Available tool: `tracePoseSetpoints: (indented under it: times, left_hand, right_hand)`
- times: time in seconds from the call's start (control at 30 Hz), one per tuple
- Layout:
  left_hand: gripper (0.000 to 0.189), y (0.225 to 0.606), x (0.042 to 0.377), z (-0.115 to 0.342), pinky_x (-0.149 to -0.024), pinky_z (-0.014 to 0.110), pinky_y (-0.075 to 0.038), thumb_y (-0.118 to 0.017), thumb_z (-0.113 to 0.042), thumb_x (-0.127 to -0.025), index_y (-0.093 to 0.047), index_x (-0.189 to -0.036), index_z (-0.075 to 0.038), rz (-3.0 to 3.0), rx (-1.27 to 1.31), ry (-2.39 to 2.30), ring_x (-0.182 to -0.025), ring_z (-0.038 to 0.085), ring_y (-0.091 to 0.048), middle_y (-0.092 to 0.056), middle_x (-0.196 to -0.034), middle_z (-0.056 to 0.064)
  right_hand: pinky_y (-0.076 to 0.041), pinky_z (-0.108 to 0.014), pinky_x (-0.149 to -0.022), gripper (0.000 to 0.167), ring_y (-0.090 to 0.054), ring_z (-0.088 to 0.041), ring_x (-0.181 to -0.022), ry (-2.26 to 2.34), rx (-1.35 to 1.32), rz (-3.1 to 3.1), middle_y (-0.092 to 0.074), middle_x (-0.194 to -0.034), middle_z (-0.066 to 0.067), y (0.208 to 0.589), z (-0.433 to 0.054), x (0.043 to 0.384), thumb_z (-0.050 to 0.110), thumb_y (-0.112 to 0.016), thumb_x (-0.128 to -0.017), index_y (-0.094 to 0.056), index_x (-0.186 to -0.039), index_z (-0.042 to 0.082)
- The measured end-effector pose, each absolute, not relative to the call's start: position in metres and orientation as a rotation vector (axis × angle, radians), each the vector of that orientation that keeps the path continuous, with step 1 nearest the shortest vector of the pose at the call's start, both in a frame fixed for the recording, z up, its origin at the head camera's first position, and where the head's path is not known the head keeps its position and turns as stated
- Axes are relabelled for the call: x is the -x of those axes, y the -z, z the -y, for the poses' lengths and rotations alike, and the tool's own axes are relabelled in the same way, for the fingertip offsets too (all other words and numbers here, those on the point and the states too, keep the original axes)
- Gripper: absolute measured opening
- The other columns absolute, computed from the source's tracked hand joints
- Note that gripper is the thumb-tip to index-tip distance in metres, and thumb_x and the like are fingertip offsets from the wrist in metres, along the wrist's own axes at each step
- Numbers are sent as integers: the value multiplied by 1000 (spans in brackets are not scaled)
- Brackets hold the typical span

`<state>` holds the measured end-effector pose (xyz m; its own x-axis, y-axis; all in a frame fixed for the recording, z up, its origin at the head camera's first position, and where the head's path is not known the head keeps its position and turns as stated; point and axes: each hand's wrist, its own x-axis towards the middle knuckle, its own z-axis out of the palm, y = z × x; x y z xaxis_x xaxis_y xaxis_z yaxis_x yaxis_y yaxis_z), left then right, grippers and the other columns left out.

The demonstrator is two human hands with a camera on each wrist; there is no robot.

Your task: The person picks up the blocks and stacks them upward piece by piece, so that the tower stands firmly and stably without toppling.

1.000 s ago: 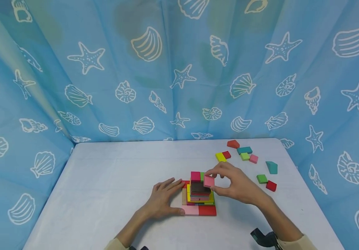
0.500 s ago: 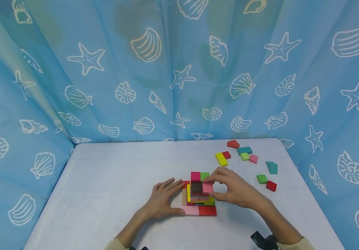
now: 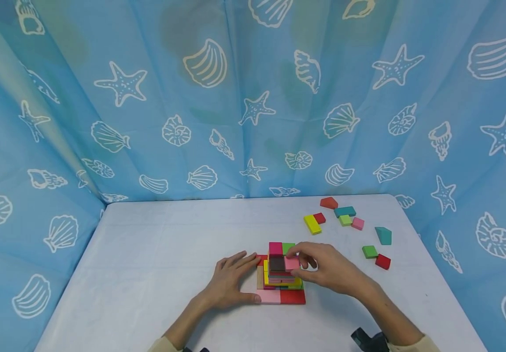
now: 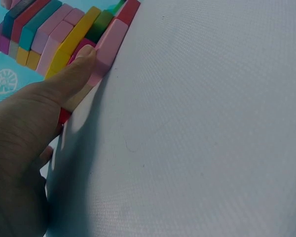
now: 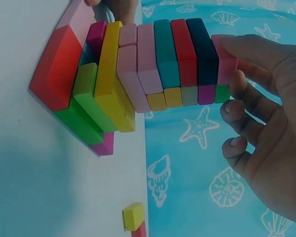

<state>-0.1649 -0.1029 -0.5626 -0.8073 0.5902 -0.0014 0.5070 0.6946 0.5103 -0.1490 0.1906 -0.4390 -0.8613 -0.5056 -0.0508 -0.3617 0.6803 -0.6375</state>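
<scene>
A stepped tower of coloured wooden blocks [image 3: 282, 281] stands in front of me, wide at the base and narrow above. At its top my right hand [image 3: 334, 269] pinches a small pink block [image 3: 292, 264] between thumb and fingers. The pink block lies on the dark block [image 5: 202, 54], beside a green block [image 5: 222, 93] and a magenta block [image 3: 275, 248]. My left hand [image 3: 230, 281] rests with spread fingers along the left side of the base. Its thumb touches the light pink base block [image 4: 108, 49] in the left wrist view.
Loose blocks lie to the right of the tower: a yellow block [image 3: 312, 224], a green block [image 3: 369, 252], a red block [image 3: 382, 261] and several others. A blue shell-patterned curtain [image 3: 244, 122] hangs behind and beside the white table [image 3: 169, 234].
My right hand has brought the pink block down and slightly left onto the right part of the dark block. The left hand has stayed at the base.
</scene>
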Motion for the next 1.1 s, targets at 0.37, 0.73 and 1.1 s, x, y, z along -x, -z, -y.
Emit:
tracePoseSetpoints:
  times: [0.37,0.73,1.1]
  left_hand:
    - [98,561,164,103,-115,62,-21,-70,-70,-77,-33,-158,-30,-2732,-903,-773,-152,27,-20,-32,-163,-7]
    - [97,562,164,103,-115,62,-21,-70,-70,-78,-33,-158,-30,-2735,-912,-780,-152,26,-21,-33,-163,-6]
    - [98,564,165,104,-114,62,-22,-68,-73,-77,-33,-158,-31,-2748,-917,-756,-152,26,-22,-33,-163,-7]
  right_hand:
    - [-52,-21,-63,35,-55,-7,-76,986,669,-2678,-54,-82,12,442,-184,146,29,-79,-88,-64,-118,22]
    - [-51,-20,-66,53,-55,-9,-85,883,687,-2712,-55,-90,14,442,-181,142,32,-79,-88,-61,-137,25]
    - [-51,-20,-68,41,-55,-4,-83,844,762,-2715,-60,-94,18,443,-183,140,31,-76,-90,-68,-130,25]
